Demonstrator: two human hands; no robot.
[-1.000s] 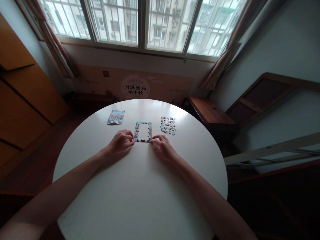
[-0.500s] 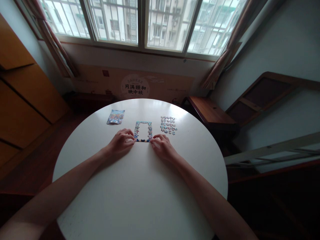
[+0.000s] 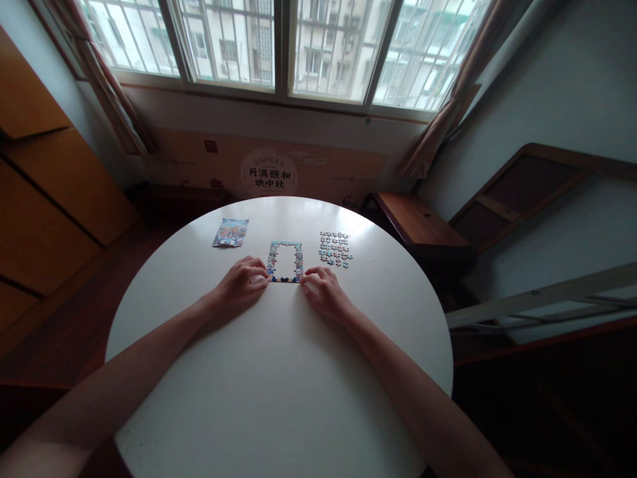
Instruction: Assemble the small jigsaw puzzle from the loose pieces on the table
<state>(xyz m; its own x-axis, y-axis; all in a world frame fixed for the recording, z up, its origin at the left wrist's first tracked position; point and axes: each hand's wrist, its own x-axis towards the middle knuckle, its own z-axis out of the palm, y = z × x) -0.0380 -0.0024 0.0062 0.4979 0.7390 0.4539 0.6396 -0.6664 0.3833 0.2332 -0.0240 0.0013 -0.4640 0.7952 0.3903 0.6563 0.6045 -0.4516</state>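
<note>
Resting on the round white desk [image 3: 279, 385], both forearms stretch from the near edge toward the middle, converging on a rectangular puzzle frame [image 3: 284, 261] that lies flat just past the centre, its middle unfilled. The left hand [image 3: 241, 284] lies palm down, knuckles raised and fingers curled inward, with the fingertips pressed against the near left corner of the frame. The right hand [image 3: 324, 292] mirrors it, palm down and fingers bent, its tips touching the near right corner. Neither hand closes around anything; each only presses at the frame's edge. A cluster of loose puzzle pieces [image 3: 335, 249] is spread out right of the frame, slightly apart from it. A small printed packet [image 3: 230, 233] lies to the far left of the frame, well apart from the left hand.
</note>
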